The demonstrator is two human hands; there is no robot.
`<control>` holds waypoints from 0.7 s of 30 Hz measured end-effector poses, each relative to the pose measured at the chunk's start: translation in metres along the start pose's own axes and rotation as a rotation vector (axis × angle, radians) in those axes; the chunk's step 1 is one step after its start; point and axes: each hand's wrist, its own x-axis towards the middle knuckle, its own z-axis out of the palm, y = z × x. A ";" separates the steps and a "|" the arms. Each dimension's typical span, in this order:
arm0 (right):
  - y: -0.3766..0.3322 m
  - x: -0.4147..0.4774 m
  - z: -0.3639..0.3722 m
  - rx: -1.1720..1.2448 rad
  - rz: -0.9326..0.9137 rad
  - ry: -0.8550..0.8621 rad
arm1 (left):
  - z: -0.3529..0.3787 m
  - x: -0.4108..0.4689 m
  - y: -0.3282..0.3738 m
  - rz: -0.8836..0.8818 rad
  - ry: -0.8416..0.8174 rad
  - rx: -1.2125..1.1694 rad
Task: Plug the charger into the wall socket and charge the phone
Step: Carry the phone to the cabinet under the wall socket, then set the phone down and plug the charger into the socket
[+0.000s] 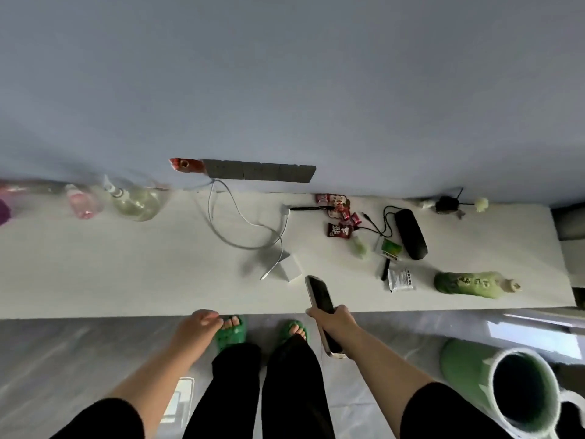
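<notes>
With my right hand point(332, 320) gripping the phone point(321, 301) at the surface point(126, 274) edge and my left hand point(196, 326) empty and loosely curled, I should lift the white charger block point(289, 267) by its body toward the wall socket strip point(259, 170), keeping its looped cable point(240, 229) clear of the snack packets point(340, 217).

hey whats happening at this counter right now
A person stands at a white counter, holding a phone in the right hand. The left hand is empty near the counter edge. A white charger and its cable lie on the counter below the wall socket strip; the phone isn't connected.
</notes>
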 end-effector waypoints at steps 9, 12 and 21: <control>-0.033 0.130 0.024 -0.274 -0.041 0.330 | 0.055 0.142 0.042 0.003 0.068 0.332; -0.035 0.160 0.034 -0.345 -0.078 0.412 | 0.066 0.169 0.046 -0.007 0.043 0.444; -0.032 0.210 0.045 -0.407 -0.175 0.652 | 0.082 0.192 0.034 0.003 -0.041 0.650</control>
